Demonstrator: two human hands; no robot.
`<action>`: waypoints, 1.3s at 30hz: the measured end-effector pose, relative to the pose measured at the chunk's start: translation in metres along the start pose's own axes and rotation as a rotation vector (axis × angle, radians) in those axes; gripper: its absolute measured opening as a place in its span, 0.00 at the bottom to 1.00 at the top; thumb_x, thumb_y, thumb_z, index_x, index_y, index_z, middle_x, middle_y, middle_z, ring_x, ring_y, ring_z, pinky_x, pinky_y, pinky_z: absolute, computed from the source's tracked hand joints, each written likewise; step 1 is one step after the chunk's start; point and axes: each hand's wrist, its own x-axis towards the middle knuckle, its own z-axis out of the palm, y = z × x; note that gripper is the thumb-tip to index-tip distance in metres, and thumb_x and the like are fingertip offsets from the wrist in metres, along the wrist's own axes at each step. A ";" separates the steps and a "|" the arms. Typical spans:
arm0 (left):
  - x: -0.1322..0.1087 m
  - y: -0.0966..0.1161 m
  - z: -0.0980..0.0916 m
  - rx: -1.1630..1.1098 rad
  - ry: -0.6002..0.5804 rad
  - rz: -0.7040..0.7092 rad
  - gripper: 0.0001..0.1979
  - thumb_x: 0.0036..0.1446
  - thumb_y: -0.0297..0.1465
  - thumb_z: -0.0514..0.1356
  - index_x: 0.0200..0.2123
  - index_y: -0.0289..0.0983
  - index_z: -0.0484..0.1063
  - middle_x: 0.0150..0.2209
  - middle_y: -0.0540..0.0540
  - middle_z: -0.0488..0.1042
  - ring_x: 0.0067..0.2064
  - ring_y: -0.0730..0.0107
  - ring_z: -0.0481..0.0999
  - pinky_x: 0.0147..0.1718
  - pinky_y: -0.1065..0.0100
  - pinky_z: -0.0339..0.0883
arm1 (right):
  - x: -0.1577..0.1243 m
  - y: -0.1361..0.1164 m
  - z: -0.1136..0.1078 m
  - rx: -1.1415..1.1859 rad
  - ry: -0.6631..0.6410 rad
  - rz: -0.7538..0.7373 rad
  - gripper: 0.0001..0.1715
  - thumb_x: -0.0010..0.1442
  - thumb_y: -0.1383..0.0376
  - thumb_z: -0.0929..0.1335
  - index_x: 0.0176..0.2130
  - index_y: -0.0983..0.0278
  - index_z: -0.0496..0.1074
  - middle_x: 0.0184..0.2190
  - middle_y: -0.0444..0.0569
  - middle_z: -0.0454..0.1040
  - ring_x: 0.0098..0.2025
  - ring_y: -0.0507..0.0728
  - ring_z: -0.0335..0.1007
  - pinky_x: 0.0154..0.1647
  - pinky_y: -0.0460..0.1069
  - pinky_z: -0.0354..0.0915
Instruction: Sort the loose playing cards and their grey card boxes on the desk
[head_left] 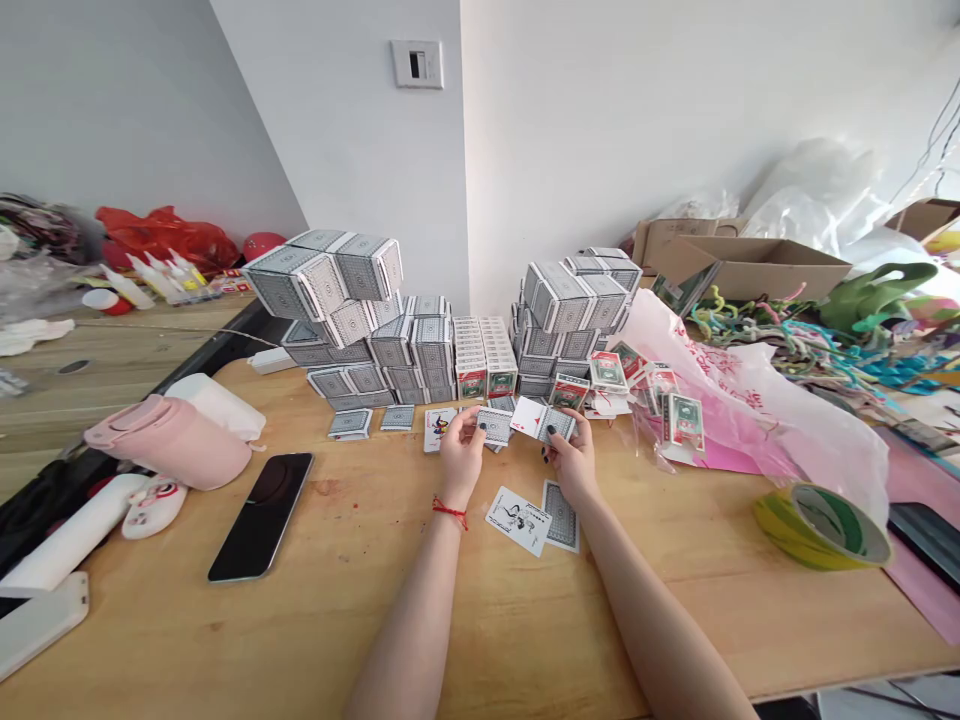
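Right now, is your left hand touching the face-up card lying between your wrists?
Apart. The head view shows a strip of bare table between the left hand and that face-up card.

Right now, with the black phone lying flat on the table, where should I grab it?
Probably pinch the phone across its two long edges near the middle, coming down from above. It lies flat, screen up, on the wooden table, so only its edges offer purchase, and both long sides look clear.

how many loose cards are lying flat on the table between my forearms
2: a face-up white figure-printed card near the left hand, and a face-down grey-patterned card beside it, below the right hand. Both hands hold further cards; others lie by the grey deck stacks.
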 end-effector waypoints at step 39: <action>0.006 -0.002 -0.003 0.047 0.115 -0.029 0.09 0.51 0.29 0.57 0.38 0.35 0.69 0.39 0.42 0.72 0.41 0.68 0.71 0.39 0.67 0.65 | -0.020 -0.009 0.011 -0.313 -0.162 -0.098 0.20 0.52 0.61 0.66 0.44 0.57 0.57 0.20 0.36 0.60 0.15 0.49 0.59 0.15 0.44 0.56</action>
